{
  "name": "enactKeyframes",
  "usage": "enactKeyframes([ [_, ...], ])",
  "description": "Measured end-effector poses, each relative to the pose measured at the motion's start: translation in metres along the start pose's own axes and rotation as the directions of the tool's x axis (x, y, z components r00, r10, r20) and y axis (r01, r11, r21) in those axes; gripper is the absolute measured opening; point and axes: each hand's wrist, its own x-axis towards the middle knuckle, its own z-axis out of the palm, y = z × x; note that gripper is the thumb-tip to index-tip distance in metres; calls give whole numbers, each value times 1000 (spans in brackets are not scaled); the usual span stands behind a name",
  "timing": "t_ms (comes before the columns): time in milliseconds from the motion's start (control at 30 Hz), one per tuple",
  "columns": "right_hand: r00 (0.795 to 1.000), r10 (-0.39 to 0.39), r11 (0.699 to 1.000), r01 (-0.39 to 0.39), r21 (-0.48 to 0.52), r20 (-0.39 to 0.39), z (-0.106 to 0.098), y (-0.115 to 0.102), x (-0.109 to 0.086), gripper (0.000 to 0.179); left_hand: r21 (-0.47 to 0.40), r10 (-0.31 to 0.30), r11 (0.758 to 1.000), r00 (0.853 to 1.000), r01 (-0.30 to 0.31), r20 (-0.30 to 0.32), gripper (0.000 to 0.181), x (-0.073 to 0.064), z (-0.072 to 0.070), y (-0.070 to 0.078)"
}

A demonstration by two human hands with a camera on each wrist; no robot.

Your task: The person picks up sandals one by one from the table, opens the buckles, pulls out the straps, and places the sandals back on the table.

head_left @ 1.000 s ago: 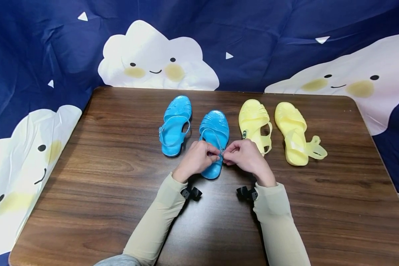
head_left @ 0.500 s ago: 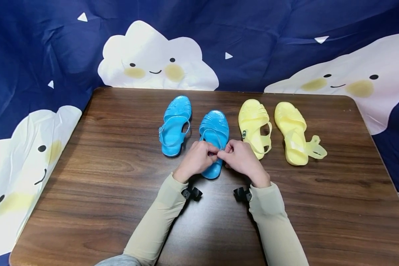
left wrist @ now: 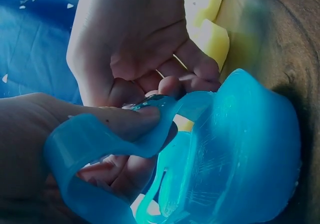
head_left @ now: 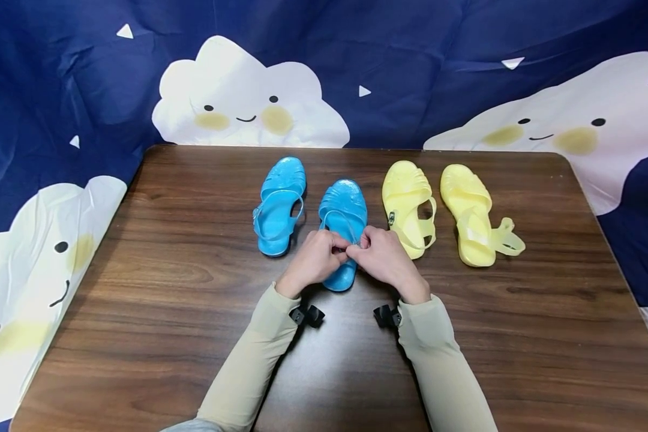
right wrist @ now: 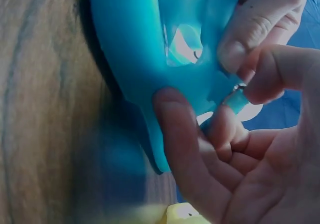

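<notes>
A blue jelly sandal (head_left: 345, 198) lies on the table, toe pointing away, between my two hands. My left hand (head_left: 317, 257) pinches its ankle strap (left wrist: 82, 134) between thumb and fingers at the sandal's side. Right beside it, my right hand (head_left: 383, 258) pinches at the strap's fastening; the fingertips of both hands nearly meet. A small metal buckle (right wrist: 239, 88) shows between the fingers in the right wrist view. How far the strap end sits in the buckle is hidden by fingertips.
The other blue sandal (head_left: 282, 204) stands to the left, its strap looped. Two yellow sandals lie to the right: the nearer one (head_left: 405, 186) close to my right hand, the farther one (head_left: 467, 192) with its strap splayed outward. A cloud-print cloth (head_left: 389, 36) hangs behind the table (head_left: 167, 336).
My right hand has moved left, closer to my left hand, and its fingers now cover the fastening. My left hand keeps its hold. The head view has shifted slightly.
</notes>
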Motion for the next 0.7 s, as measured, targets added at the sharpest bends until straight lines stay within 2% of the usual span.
enactKeyframes([
  [300, 1000, -11, 999, 10, -34, -19, 4, 0, 2, 26, -8, -38, 999, 999, 38, 11, 18, 0, 0, 1],
  [700, 1000, -11, 999, 11, -51, 10, 5, 0, 3, 29, -4, -43, 999, 999, 43, 20, 18, 0, 0, 1],
])
